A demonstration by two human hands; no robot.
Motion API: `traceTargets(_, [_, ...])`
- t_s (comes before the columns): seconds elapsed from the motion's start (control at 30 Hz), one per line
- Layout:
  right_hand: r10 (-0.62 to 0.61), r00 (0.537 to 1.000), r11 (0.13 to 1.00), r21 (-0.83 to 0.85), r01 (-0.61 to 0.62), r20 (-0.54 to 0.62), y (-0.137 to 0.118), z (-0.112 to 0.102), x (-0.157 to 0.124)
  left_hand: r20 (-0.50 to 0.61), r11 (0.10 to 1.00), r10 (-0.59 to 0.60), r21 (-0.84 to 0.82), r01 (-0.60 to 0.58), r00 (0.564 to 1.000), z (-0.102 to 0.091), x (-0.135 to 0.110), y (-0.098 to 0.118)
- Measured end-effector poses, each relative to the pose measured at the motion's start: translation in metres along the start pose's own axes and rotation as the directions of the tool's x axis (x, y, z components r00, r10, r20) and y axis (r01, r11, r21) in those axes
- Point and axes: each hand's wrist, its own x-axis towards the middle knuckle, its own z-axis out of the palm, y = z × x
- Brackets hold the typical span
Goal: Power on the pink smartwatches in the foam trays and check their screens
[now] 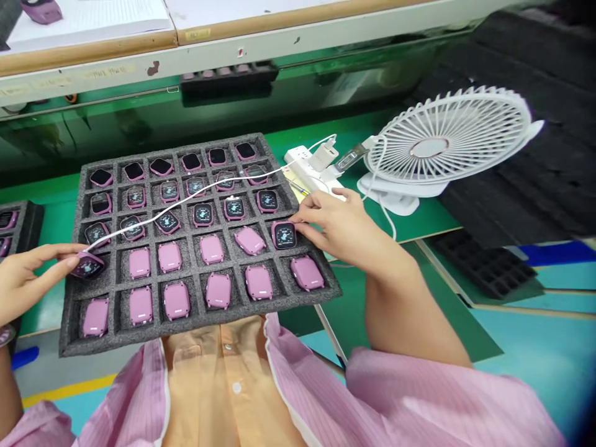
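A dark grey foam tray (205,310) with a grid of cells lies in front of me, filled with several pink smartwatch bodies. The far rows show lit or dark screens; the near rows lie face down. My left hand (28,273) pinches a pink watch (88,266) at the tray's left edge. A white cable (186,195) is plugged into that watch and runs across the tray. My right hand (335,220) rests at the tray's right edge, its fingers touching a screen-up watch (284,234).
A white power strip (310,167) with a charger sits beyond the tray. A white desk fan (442,149) stands at the right. Another foam tray (18,226) shows at the left edge, and an empty black tray (484,264) lies at the right. Shelving runs along the back.
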Motion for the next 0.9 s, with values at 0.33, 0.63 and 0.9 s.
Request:
traceTargets(0.33, [-0.139, 0.978, 0.989, -0.070, 0.129, -0.156, -0.029, -0.023, 0.013, 0.115, 0.995, 0.036, -0.101, -0.024, 0.993, 0.002, 0.006, 0.012])
traceTargets(0.63, [-0.307, 0.951, 0.911, 0.282, 0.300, -0.020, -0.042, -0.023, 0.024, 0.151, 0.972, 0.224, -0.105, -0.209, 0.963, -0.001, 0.003, 0.027])
traceTargets(0.9, [-0.400, 0.912, 0.916, -0.058, 0.396, -0.095, -0.046, 0.005, 0.041, 0.183, 0.974, 0.219, 0.014, -0.225, 0.958, 0.009, 0.006, 0.013])
